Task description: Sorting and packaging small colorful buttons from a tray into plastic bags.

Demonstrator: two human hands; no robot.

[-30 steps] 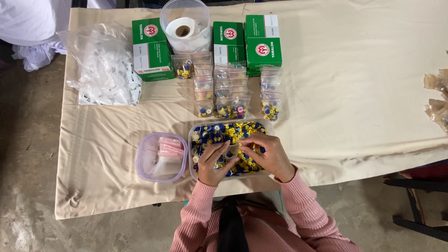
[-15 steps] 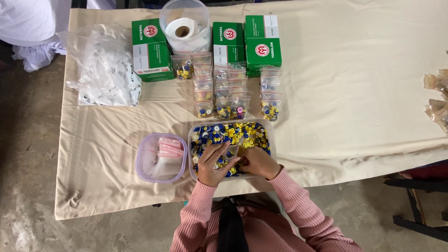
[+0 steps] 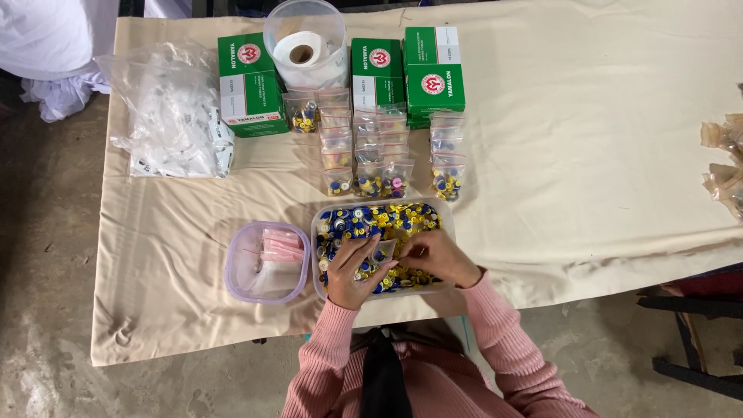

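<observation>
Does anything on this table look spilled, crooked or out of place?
Nothing stands out. The blue and yellow pieces stay inside the clear tub under the left hand and right hand; the filled little bags sit in rows.

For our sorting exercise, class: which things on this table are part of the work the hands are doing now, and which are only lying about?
In use:
left hand
right hand
small clear bag held between them
tub of blue and yellow caps
tub of empty bags
filled bags

Lying about:
green boxes
paper roll in its tub
big plastic bag
</observation>
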